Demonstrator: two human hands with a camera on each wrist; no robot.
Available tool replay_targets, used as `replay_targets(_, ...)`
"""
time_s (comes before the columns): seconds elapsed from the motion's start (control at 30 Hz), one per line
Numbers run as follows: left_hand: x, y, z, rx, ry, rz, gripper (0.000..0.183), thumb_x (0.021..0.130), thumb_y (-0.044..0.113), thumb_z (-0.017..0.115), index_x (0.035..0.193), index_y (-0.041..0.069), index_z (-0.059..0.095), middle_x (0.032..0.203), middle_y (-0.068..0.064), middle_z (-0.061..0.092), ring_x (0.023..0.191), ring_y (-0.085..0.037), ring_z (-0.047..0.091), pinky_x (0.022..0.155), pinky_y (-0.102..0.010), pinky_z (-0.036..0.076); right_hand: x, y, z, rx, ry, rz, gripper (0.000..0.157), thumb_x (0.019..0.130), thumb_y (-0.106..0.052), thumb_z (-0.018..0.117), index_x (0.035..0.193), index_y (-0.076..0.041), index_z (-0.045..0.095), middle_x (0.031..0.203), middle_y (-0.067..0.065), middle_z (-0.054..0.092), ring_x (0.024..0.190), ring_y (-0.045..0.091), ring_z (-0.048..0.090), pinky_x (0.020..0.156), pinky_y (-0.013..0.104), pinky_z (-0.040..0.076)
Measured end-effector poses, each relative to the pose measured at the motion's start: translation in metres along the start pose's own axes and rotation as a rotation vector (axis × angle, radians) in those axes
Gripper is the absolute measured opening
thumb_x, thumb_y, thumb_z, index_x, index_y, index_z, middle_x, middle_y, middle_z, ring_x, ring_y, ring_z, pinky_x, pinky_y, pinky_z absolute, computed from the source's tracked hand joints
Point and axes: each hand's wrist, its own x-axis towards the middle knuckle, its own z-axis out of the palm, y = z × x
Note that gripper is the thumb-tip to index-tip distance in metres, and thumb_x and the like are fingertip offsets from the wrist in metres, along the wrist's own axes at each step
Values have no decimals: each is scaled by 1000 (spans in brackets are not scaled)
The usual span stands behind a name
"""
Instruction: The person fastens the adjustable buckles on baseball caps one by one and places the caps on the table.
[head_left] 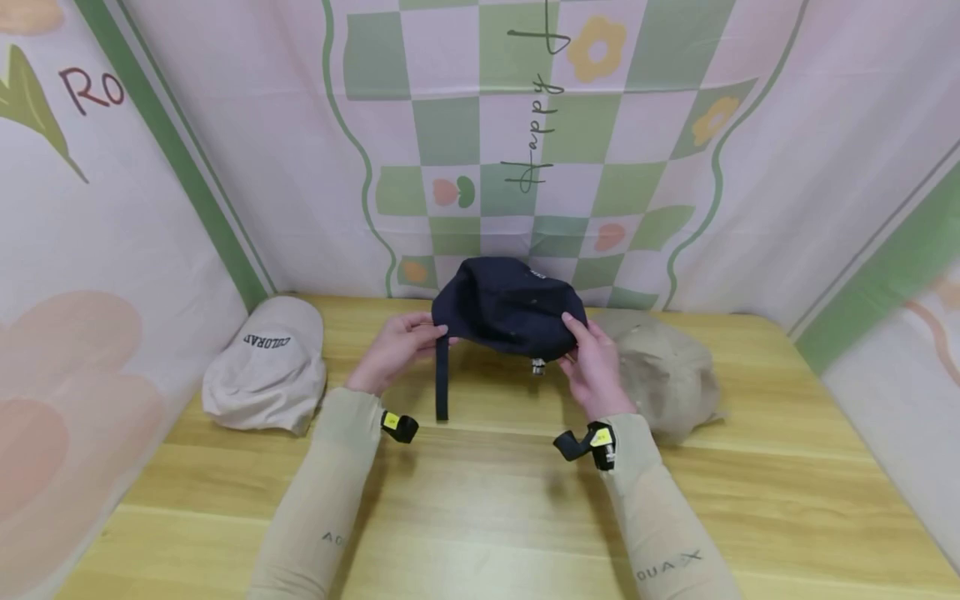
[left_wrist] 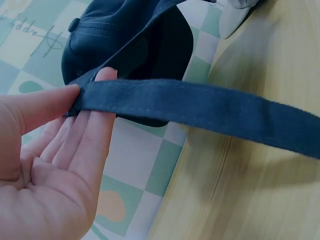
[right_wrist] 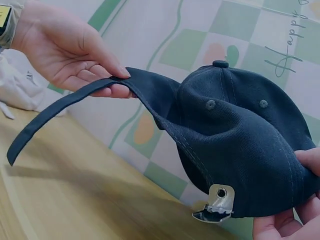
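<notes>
A dark navy baseball cap (head_left: 510, 308) is held up above the wooden table, its back toward me. My left hand (head_left: 401, 346) pinches the cap's edge at the base of the loose strap (left_wrist: 200, 102) between thumb and fingers. That strap hangs free past the hand. On the other side my right hand (head_left: 596, 362) grips the cap's edge, thumb on the outer cloth and fingers beneath. A metal buckle (right_wrist: 220, 202) dangles open from the cap near the right hand, with the strap out of it. In the left wrist view the brim lies beyond the crown.
A cream cap (head_left: 266, 367) with dark lettering lies at the table's left. Behind my right hand sits a khaki cap (head_left: 667, 375). The wooden table (head_left: 480, 517) backs onto a checkered curtain (head_left: 510, 133), with more printed cloth at both sides.
</notes>
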Motion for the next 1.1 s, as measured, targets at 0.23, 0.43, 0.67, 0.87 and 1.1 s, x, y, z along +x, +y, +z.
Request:
replay_targets(0.23,2,3,6,38,-7,-5,39,106,13,58,143,2,56,107,-30,70,86,-29,74,95,-53,53,3,-3,-4,32,-13,-9,28,101,-19,67,127,-9,60,113,1,68,94,15,65,83,27,53)
replay_targets(0.43,4,2,10,77,-32,29,46,106,12,57,151,5,48,106,-20,74,89,-37,73,88,-48,57,3,-5,-7,39,-9,3,33,102,-22,65,132,-11,56,109,1,67,95,14,62,83,27,52)
replay_targets(0.67,6,2,17,75,-5,44,31,105,12,59,128,-9,60,110,-17,74,81,-24,73,89,-43,57,1,-9,-11,-37,-59,-7,25,105,-26,60,124,-10,55,96,0,72,86,14,66,83,28,51)
replay_targets(0.87,8,3,23,96,40,59,28,105,19,61,111,-8,67,104,-22,73,83,-29,73,82,-36,60,-5,-11,-15,-236,-186,-44,19,108,-23,53,121,-9,51,89,-2,73,83,14,67,87,31,51)
replay_targets(1.1,9,1,25,77,81,73,28,105,24,61,103,-3,69,109,-34,68,80,-27,72,81,-37,60,-10,-14,-18,-341,-266,-69,25,104,-11,54,129,-12,50,95,0,64,82,14,64,85,32,55)
